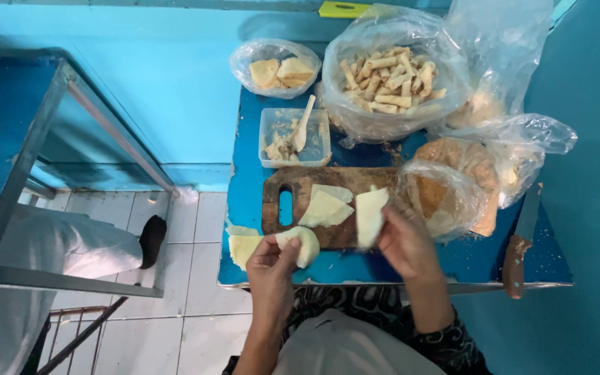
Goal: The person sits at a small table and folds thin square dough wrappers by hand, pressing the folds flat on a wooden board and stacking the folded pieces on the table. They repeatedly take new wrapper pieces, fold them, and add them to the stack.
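My left hand (271, 267) holds a folded pale wrapper piece (301, 243) at the front edge of the blue table (248, 194). My right hand (405, 243) holds a second pale wrapper sheet (370, 217) upright over the wooden cutting board (303, 184). Two more triangular wrapper sheets (325, 208) lie flat on the board. Other wrapper pieces (243, 244) lie on the table by my left hand.
A clear tub of filling with a spoon (293, 137) stands behind the board. Plastic bags hold rolled pieces (390, 80), flat pieces (279, 71) and crumbs (453, 187). A knife (519, 246) lies at the right. Another person's leg (78, 246) is at the left by a metal frame.
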